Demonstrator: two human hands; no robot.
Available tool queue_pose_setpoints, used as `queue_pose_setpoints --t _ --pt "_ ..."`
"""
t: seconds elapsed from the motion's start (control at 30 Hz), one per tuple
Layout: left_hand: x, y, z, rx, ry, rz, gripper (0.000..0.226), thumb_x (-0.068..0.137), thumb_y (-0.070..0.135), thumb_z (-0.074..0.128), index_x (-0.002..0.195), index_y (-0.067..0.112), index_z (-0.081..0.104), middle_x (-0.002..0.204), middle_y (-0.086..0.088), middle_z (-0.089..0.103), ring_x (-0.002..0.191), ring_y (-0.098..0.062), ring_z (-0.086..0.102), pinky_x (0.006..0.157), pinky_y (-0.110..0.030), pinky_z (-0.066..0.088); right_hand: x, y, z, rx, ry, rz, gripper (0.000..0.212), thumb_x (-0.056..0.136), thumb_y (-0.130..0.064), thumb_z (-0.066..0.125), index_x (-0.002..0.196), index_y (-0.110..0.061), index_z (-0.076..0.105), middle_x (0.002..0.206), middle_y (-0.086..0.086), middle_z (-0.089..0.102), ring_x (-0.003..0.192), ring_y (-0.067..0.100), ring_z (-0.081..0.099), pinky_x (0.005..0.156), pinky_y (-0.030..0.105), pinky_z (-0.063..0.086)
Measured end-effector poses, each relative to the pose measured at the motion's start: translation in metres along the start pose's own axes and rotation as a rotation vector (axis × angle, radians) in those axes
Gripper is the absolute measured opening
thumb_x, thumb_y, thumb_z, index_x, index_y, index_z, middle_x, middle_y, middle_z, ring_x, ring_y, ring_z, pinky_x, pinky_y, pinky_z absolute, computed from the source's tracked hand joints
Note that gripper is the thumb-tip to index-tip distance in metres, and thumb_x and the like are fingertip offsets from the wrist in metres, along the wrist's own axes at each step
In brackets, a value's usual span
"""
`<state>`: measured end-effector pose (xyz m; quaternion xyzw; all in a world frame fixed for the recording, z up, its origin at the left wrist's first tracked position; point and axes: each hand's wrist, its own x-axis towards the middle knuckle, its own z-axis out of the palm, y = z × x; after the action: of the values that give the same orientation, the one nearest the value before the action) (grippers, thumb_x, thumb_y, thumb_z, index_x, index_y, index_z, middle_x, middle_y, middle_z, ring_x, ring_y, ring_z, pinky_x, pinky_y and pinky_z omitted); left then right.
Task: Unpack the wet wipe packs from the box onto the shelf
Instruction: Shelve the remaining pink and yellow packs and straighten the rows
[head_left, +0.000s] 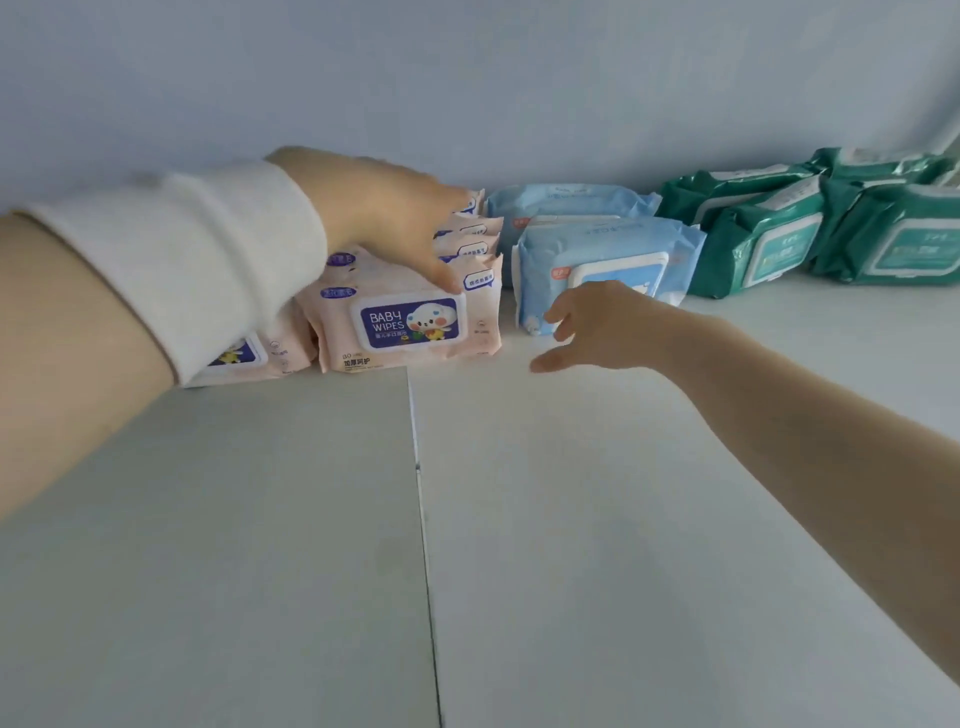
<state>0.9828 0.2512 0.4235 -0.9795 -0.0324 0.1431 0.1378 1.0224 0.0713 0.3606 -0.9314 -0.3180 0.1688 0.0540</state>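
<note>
On the white shelf (571, 519), against the pale wall (467, 78) — wet wipe packs, three lots in a row.

Lot 1, at left: pink packs (410, 327) labelled BABY WIPES, standing one behind another, more lying beside them under the arm.
Lot 2, centre: blue packs (597, 249), two, front one tilted.
Lot 3, at right: green packs (769, 244), several, overlapping.

Left hand (384, 213), white sleeve (208, 249) — laid over the tops of the pink row, fingers together and fairly straight, thumb on the front pack's upper edge.
Right hand (597, 327) — low over the shelf just before the front blue pack, fingers loosely spread, holding nothing.
</note>
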Motion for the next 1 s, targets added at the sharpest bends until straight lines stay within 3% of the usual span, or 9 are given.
queue_pose_setpoints --t 0.1,0.23,0.33,0.4,0.5,0.57,0.63,0.8,1.0 --pt "0.01 0.039 -0.035 -0.076 0.078 0.062 0.067 0.082 0.052 0.059 0.136 0.017 0.041 0.132 -0.004 0.054 0.116 -0.025 0.049 0.092 -0.034 0.038 -0.021 0.037 -0.03 -0.204 -0.108 -0.017 0.072 0.082 -0.047 0.062 0.141 -0.014 0.039 0.138 0.003 0.049 0.125 0.023 0.045 0.099 0.03 0.037" --pt "0.031 0.087 -0.048 -0.178 -0.145 0.004 0.052 0.081 0.05 0.061 0.12 0.016 0.056 0.085 0.005 0.067 0.096 -0.021 0.06 0.072 -0.029 0.044 -0.016 0.091 -0.051 -0.46 -0.075 0.023 0.067 0.076 -0.054 0.065 0.128 -0.013 0.052 0.121 0.002 0.06 0.113 0.026 0.055 0.096 0.037 0.045" --pt "0.05 0.111 -0.043 -0.164 -0.264 -0.097 0.051 0.08 0.053 0.061 0.107 0.01 0.063 0.082 0.001 0.069 0.088 -0.024 0.065 0.07 -0.03 0.047 -0.01 0.127 -0.052 -0.452 0.033 0.015 0.062 0.076 -0.054 0.066 0.12 -0.011 0.055 0.112 0.003 0.063 0.107 0.028 0.058 0.081 0.032 0.044" --pt "0.058 0.119 -0.042 -0.108 -0.115 -0.151 0.054 0.078 0.058 0.061 0.096 0.006 0.063 0.079 -0.002 0.062 0.078 -0.025 0.058 0.062 -0.03 0.042 -0.007 0.142 -0.046 -0.332 0.057 0.007 0.056 0.078 -0.051 0.065 0.112 -0.007 0.057 0.106 0.007 0.063 0.107 0.03 0.057 0.079 0.032 0.043" --pt "0.064 0.122 -0.031 -0.107 0.197 -0.191 0.076 0.066 0.064 0.067 0.115 0.01 0.046 0.111 -0.009 0.053 0.106 -0.029 0.049 0.083 -0.038 0.044 -0.002 0.149 -0.028 0.0 0.097 0.016 0.051 0.078 -0.047 0.067 0.099 -0.004 0.051 0.103 0.01 0.059 0.112 0.031 0.053 0.081 0.031 0.04" --pt "0.069 0.116 -0.018 -0.121 0.161 -0.204 0.104 0.062 0.065 0.07 0.14 0.011 0.027 0.137 -0.016 0.037 0.129 -0.032 0.035 0.105 -0.043 0.036 0.005 0.147 -0.013 0.229 0.156 0.072 0.067 0.078 -0.041 0.07 0.123 -0.001 0.041 0.124 0.015 0.052 0.12 0.031 0.047 0.088 0.033 0.039" --pt "0.075 0.11 -0.003 -0.133 0.079 -0.224 0.118 0.062 0.066 0.069 0.148 0.01 0.011 0.149 -0.018 0.024 0.138 -0.034 0.025 0.113 -0.045 0.026 0.015 0.142 0.003 0.412 0.235 0.082 0.076 0.079 -0.036 0.07 0.135 -0.001 0.032 0.133 0.015 0.045 0.126 0.03 0.041 0.097 0.034 0.036" --pt "0.088 0.1 0.019 -0.065 0.217 -0.2 0.103 0.067 0.061 0.068 0.142 0.007 0.023 0.142 -0.016 0.03 0.132 -0.035 0.034 0.112 -0.044 0.023 0.042 0.13 0.028 0.768 0.44 0.141 0.066 0.079 -0.029 0.072 0.129 -0.004 0.038 0.131 0.012 0.048 0.12 0.027 0.045 0.091 0.029 0.035" --pt "0.104 0.087 0.023 -0.002 0.276 -0.206 0.099 0.075 0.049 0.068 0.146 0.002 0.016 0.149 -0.013 0.027 0.134 -0.029 0.036 0.112 -0.037 0.023 0.075 0.115 0.026 0.715 0.417 0.225 0.059 0.078 -0.04 0.07 0.119 -0.007 0.044 0.123 0.01 0.056 0.114 0.031 0.052 0.084 0.037 0.043"
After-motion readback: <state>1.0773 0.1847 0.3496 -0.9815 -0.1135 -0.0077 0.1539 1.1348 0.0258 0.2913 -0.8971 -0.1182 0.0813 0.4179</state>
